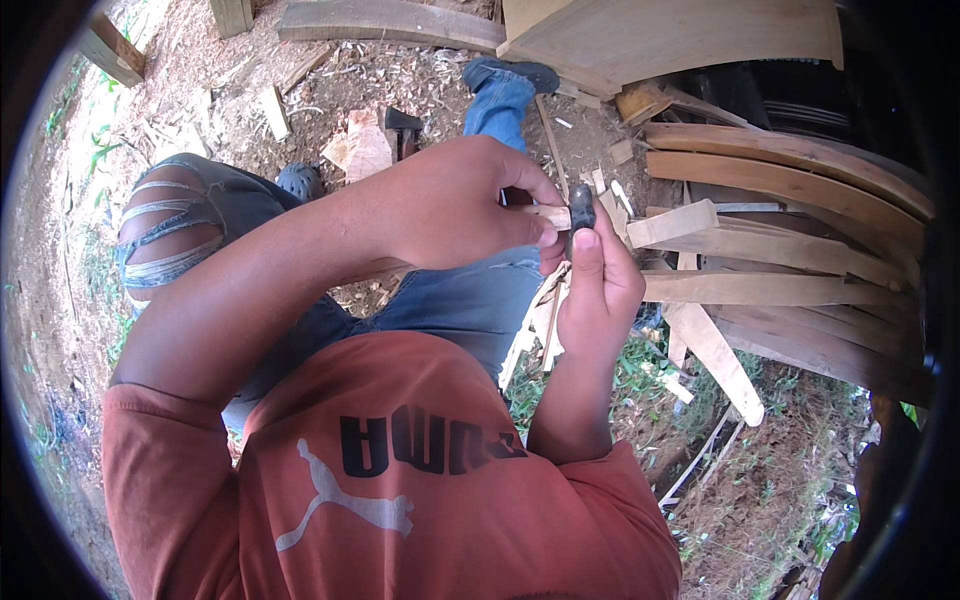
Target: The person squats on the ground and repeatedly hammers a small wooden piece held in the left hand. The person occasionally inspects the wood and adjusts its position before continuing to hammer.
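In front of my chest, my left hand [465,210] is closed around a pale wooden stick [546,214], and its far end shows between thumb and fingers. My right hand [600,285] grips a small dark, rounded, elongated piece [581,210], thumb pressed on its near side. The stick's end meets the dark piece; whether it goes into it, I cannot tell. The kind of dark piece is also unclear. Just below the right fingers are pale, splintered wood strips [530,335], partly hidden by the hand and wrist.
My bent legs in torn jeans [172,215] are beneath my arms. A dark metal tool head [403,120] stands by a pale wood chunk [366,145] on the chip-strewn ground. Curved planks [790,175] are stacked at right, with a pale board [715,365] sticking out. A large wooden panel [680,40] lies beyond.
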{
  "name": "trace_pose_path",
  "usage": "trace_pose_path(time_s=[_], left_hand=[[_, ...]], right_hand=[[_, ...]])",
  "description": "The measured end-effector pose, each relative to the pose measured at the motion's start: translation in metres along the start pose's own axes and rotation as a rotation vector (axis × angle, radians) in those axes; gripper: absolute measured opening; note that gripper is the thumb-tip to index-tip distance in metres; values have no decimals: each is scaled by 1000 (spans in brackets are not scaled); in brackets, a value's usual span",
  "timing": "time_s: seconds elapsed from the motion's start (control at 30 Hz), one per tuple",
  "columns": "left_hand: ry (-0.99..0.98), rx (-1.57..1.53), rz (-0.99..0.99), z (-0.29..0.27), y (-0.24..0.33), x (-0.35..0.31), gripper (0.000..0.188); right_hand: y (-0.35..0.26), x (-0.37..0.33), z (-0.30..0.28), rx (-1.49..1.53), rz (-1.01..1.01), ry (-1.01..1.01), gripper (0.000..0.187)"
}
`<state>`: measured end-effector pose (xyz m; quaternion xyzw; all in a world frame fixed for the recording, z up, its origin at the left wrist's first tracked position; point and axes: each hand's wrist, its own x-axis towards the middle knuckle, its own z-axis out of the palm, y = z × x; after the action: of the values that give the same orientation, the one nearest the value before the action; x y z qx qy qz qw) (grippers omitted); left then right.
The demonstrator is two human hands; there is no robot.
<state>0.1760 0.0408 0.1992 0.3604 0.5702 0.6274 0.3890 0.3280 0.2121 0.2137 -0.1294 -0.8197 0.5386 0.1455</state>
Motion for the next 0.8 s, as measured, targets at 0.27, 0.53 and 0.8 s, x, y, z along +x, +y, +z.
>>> trace_pose_path(time_s=[0.27,0.53,0.8], left_hand=[[10,56,-29,1,-8,1,23],[11,47,-50,2,-7,-1,26],[28,47,-68,2,-7,-1,27]], right_hand=[[-3,0,-1,-109,-6,7,38],[-4,-1,-2,-177,-20,19,38],[-7,2,0,-340,-63,28,37]])
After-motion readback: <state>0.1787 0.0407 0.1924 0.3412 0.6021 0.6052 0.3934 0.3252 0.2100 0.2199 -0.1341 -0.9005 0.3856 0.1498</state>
